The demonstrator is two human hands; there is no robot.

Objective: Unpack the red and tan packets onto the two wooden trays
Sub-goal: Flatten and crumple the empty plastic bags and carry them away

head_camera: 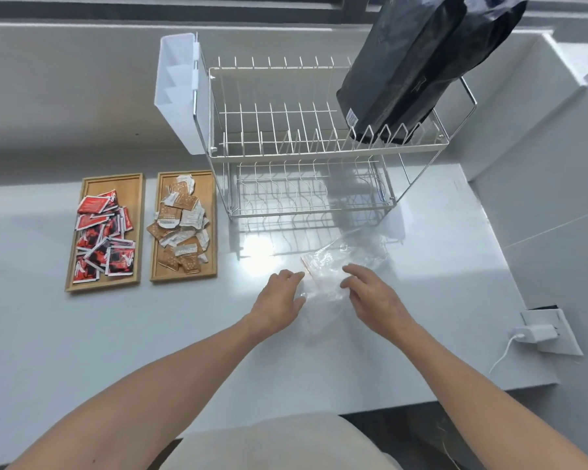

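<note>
Sorted by colour, the red packets [104, 237] fill the left of two wooden trays [78, 245], the tan packets [180, 223] the right tray [157, 247] (too heaped to count). Both hands, left hand [279, 305] and right hand [375, 296], rest loosely open on one clear bag [333, 266], seemingly emptied, on the table [421, 317].
</note>
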